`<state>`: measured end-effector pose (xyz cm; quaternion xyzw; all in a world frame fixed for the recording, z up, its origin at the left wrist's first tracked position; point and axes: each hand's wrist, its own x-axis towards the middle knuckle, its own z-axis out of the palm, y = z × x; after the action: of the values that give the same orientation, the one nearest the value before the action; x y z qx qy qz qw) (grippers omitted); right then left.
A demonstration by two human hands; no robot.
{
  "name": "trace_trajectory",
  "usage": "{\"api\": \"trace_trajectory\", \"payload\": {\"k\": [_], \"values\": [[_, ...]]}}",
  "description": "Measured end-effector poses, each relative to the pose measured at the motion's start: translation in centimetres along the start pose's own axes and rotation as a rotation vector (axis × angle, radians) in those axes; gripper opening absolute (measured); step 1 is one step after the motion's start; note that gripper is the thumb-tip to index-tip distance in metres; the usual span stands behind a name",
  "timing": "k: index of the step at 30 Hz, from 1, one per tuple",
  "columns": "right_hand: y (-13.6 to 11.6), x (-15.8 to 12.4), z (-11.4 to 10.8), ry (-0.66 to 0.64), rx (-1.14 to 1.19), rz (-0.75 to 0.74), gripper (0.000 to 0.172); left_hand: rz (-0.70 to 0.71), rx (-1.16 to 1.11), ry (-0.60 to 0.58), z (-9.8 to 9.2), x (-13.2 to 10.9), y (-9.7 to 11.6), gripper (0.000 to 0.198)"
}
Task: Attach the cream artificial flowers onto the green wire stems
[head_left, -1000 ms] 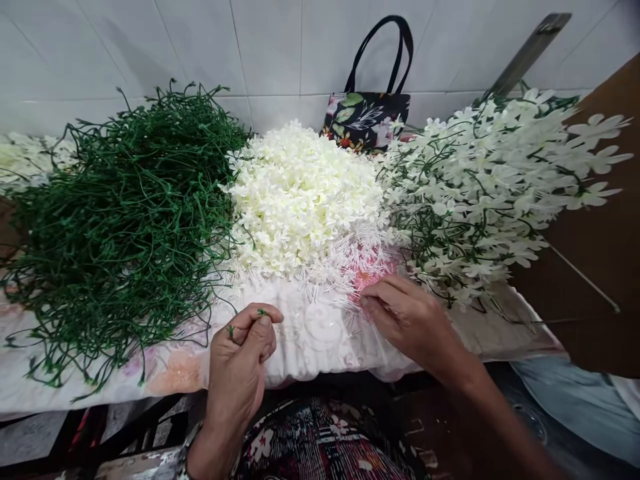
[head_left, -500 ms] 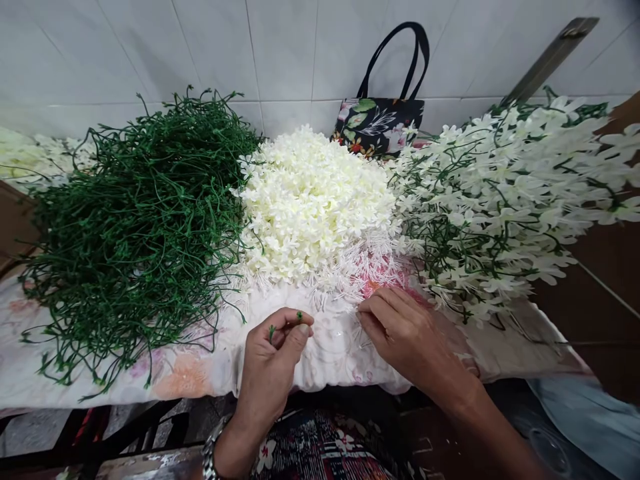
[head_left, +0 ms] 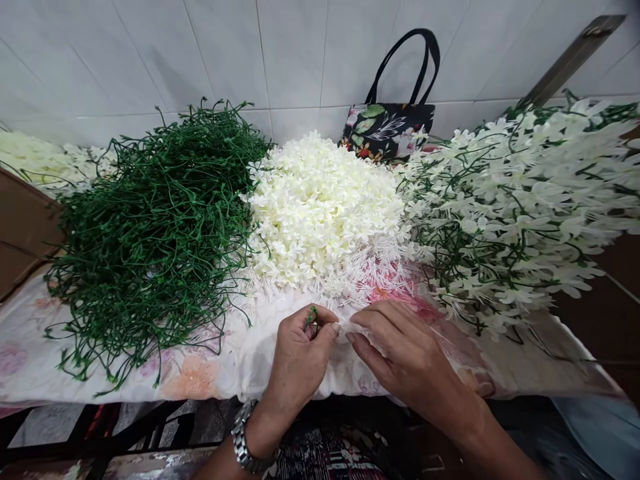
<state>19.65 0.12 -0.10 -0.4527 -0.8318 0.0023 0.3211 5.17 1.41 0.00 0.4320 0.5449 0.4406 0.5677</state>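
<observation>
My left hand [head_left: 306,350] is closed in a pinch on a green plastic stem [head_left: 311,316], whose tip pokes out above the index finger. Close on its right, my right hand [head_left: 400,343] has thumb and fingers curved together around a thin whitish piece [head_left: 345,327] between the two hands; its exact kind is too small to tell. Behind the hands rises a heap of white artificial blossoms [head_left: 325,207], with loose white stamen-like strands [head_left: 370,277] at its front edge.
A tangled pile of green plastic stems [head_left: 155,233] lies left. Stems bearing white flowers [head_left: 515,213] are heaped right. A floral handbag [head_left: 387,130] leans by the tiled wall [head_left: 295,53]. A flowered cloth [head_left: 200,377] covers the table; a cardboard box [head_left: 27,233] stands far left.
My hands have come closer together, the left moving right and the right opening its fingers slightly near the left fingertips. The whole view has shifted a little.
</observation>
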Motion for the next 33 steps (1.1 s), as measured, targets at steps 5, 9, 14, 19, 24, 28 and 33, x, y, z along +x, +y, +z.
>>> {"api": "trace_trajectory", "payload": {"k": [5, 9, 14, 19, 24, 28, 33], "values": [[0.6, -0.3, 0.0, -0.054, 0.184, 0.081, 0.013, 0.016, 0.016, -0.037, 0.4, 0.1, -0.2, 0.006], [1.2, -0.5, -0.4, -0.037, 0.157, 0.087, 0.011, -0.001, 0.044, 0.028, 0.2, 0.2, -0.2, 0.005], [1.9, -0.5, -0.6, -0.055, -0.191, 0.062, 0.013, 0.008, 0.054, 0.084, -0.5, 0.0, -0.1, 0.005], [0.7, 0.2, -0.8, -0.017, 0.011, 0.061, 0.017, 0.049, 0.053, 0.072, -0.5, -0.5, 0.2, 0.006], [-0.5, 0.5, -0.3, -0.056, 0.364, 0.127, 0.014, 0.077, 0.048, 0.050, -0.5, -0.7, 0.3, 0.007], [-0.1, 0.1, -0.1, -0.026, 0.375, 0.168, 0.013, 0.063, 0.131, 0.028, -0.5, -0.4, 0.0, 0.008], [0.9, -0.4, -0.5, 0.039, 0.257, 0.201, 0.009, 0.170, 0.401, -0.136, -0.2, 0.1, 0.0, 0.018]]}}
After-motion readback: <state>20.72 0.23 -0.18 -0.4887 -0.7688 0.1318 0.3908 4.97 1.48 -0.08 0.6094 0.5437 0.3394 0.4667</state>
